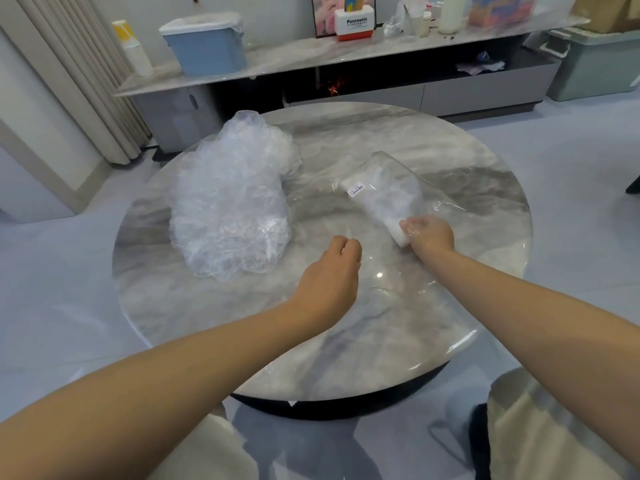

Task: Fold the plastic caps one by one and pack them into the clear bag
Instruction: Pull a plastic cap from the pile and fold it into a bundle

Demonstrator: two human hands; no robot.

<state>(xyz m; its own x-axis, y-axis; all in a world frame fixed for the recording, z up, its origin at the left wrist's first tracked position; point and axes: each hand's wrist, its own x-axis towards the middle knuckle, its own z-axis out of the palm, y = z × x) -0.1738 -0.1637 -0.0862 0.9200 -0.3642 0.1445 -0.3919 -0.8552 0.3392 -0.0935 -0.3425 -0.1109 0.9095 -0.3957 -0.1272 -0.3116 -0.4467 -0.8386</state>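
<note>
A big loose heap of crumpled clear plastic caps (232,202) lies on the left half of the round marble table (346,358). To the right lies the clear bag (388,192) with a small barcode label, folded white caps showing inside it. My right hand (429,235) grips a folded white cap (398,233) at the bag's near, open end. My left hand (332,275) hovers over the table centre between heap and bag, its fingers curled with nothing visible in them.
A clear film covers the table top and wrinkles near its right edge. Behind the table runs a long low marble cabinet (346,53) carrying a blue bin (207,43) and small items. My knees show below the table's near edge.
</note>
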